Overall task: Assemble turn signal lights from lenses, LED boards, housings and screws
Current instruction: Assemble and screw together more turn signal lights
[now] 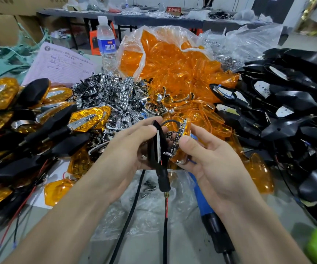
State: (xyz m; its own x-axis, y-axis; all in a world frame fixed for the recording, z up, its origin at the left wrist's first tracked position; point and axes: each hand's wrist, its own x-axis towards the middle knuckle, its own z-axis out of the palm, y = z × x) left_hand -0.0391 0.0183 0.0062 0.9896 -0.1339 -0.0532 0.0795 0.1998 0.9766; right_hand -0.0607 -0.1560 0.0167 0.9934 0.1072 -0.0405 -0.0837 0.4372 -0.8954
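Left hand (127, 149) grips a black housing (154, 147), edge-on, at mid-bench. Right hand (209, 159) pinches an amber lens (187, 128) just beside it, apparently with a chrome insert (179, 133) fitted. Behind, an open clear bag (129, 42) contains loose amber lenses (172, 60).

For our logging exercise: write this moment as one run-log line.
step: mating halves | left hand: grips black housing | right hand: holds amber lens | halves: close, not yet joined
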